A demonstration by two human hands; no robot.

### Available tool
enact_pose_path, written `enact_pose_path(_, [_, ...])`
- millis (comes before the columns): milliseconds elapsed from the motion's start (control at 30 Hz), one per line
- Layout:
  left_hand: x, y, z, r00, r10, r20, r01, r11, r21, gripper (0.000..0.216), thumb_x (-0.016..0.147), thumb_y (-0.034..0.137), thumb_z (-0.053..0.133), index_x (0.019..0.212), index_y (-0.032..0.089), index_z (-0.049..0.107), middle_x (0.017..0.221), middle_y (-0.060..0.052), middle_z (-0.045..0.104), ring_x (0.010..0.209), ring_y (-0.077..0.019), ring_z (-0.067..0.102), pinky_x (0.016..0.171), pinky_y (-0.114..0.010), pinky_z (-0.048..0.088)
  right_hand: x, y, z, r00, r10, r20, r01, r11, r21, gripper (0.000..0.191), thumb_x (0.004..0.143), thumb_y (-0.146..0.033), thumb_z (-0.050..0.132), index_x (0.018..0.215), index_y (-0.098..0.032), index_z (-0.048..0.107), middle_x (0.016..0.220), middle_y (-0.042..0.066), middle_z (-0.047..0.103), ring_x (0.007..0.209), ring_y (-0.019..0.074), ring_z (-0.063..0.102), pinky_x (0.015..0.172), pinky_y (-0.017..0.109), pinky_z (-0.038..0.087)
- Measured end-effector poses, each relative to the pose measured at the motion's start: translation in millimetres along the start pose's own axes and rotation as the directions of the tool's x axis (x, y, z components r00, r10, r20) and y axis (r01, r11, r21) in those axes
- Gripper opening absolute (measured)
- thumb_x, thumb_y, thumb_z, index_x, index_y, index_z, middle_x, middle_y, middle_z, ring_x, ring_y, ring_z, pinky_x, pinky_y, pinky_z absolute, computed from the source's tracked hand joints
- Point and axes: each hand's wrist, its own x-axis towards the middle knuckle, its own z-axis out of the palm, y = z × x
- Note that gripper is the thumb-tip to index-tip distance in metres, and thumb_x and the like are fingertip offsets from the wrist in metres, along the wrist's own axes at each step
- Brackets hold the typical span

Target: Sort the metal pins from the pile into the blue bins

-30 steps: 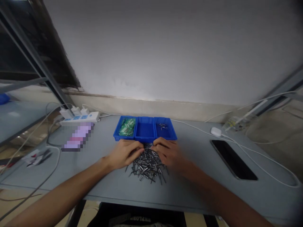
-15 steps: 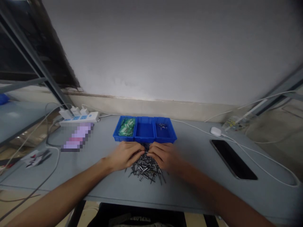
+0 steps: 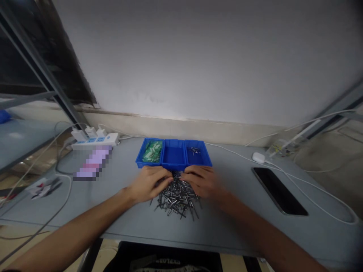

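A loose pile of thin metal pins (image 3: 177,200), silver and dark grey, lies on the table in front of three blue bins. My left hand (image 3: 150,183) is at the pile's upper left edge, thumb and fingers pinched together. Opposite it, my right hand (image 3: 201,181) has its fingertips closed over the upper right of the pile. Whatever is between either hand's fingertips is too small to make out. Green-and-white packets fill the left bin (image 3: 137,163). The middle bin (image 3: 174,155) shows its bare blue floor. A few small metal pins (image 3: 194,150) lie in the right bin (image 3: 208,156).
A black phone (image 3: 279,190) lies to the right, near a white charger (image 3: 258,157) and its cable. On the left are a power strip (image 3: 110,139) with plugs, a pixelated purple item (image 3: 93,162) and a crumpled wrapper (image 3: 42,189). The wall (image 3: 198,75) rises behind the bins.
Both hands have shifted slightly up toward the bins. My right hand has moved a little to the right, widening the gap between the fingertips and uncovering more of the pile.
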Motion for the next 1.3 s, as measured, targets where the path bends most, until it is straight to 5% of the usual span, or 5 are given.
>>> enact_pose_path(400, [-1.1,-3.6,-2.5,0.998,-0.056,-0.041,0.057,0.998,0.015,0.018,0.105,0.025,0.05,0.096,0.018,0.063,0.074,0.001,0.063,0.063,-0.0108,0.056,0.06,-0.025,0.043,-5.6,38.8,-13.7,0.834,0.522,-0.175,-0.546,0.828,-0.131,0.036,0.104,-0.045,0.058,0.127,-0.019,0.066,0.077,0.002,0.069,0.063,0.0179,0.064,0.063,0.033,0.049])
enact_pose_path(567, [-0.8,-3.4,-1.0,0.999,-0.041,0.008,0.041,0.999,0.01,0.019,0.105,0.027,0.05,0.098,0.018,0.065,0.076,0.0,0.067,0.063,-0.0109,0.06,0.059,-0.025,0.045,-11.3,39.3,-10.4,0.94,0.29,0.179,-0.287,0.957,-0.042,0.025,0.107,-0.037,0.053,0.1,-0.022,0.072,0.086,0.002,0.076,0.069,0.0161,0.068,0.065,0.031,0.046])
enact_pose_path(767, [-1.9,-5.5,0.3,0.998,-0.053,0.04,0.053,0.999,0.01,0.017,0.105,0.027,0.051,0.101,0.019,0.066,0.074,0.0,0.069,0.063,-0.0114,0.062,0.06,-0.025,0.046,-5.3,16.1,-3.2,0.843,0.175,0.508,-0.182,0.983,-0.036,0.011,0.097,-0.026,0.067,0.09,-0.02,0.071,0.08,0.001,0.075,0.064,0.0156,0.066,0.06,0.03,0.039])
enact_pose_path(1000, [-2.8,-5.7,1.5,0.998,-0.044,0.051,0.043,0.999,0.022,0.017,0.105,0.027,0.052,0.101,0.018,0.067,0.075,0.0,0.069,0.065,-0.0121,0.065,0.061,-0.025,0.047,-5.1,8.4,4.7,0.782,0.265,0.565,-0.248,0.963,-0.108,0.009,0.093,-0.024,0.072,0.085,-0.02,0.069,0.074,0.002,0.073,0.061,0.0158,0.065,0.056,0.03,0.035])
enact_pose_path(1300, [-2.7,-5.6,0.9,0.994,-0.064,0.087,0.064,0.998,0.009,0.02,0.106,0.029,0.051,0.106,0.018,0.068,0.078,-0.001,0.072,0.066,-0.0131,0.066,0.062,-0.026,0.048,-0.4,4.1,0.4,0.871,0.268,0.412,-0.363,0.916,0.173,0.01,0.095,-0.016,0.062,0.089,-0.021,0.064,0.071,-0.003,0.066,0.061,0.0115,0.058,0.061,0.027,0.038])
